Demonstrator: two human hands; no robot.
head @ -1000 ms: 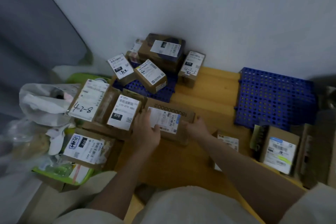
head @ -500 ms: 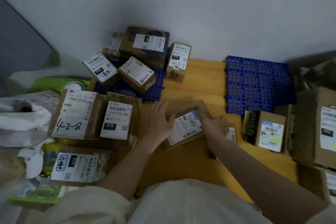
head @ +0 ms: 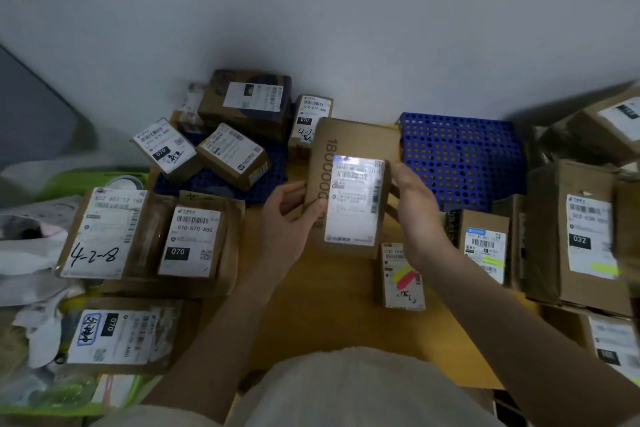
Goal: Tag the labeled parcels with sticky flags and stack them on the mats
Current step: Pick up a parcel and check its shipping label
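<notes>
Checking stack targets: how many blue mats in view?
2. One blue mat sits far left near the wall, mostly covered by parcels. The other blue mat is far right, bare on top, with parcels at its near edge. More could be hidden under boxes.

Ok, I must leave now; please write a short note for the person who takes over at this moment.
Left hand and right hand grip the flat brown parcel by its sides, lifted over the wooden table; no flag shows on its label.
Left blue mat: several parcels lie on it. Right blue mat: nothing lies on the part in view.
Small parcel by the right wrist has yellow and pink flags.
Left to do: flag the held parcel, stack it on a mat, then go on with the others.
</notes>
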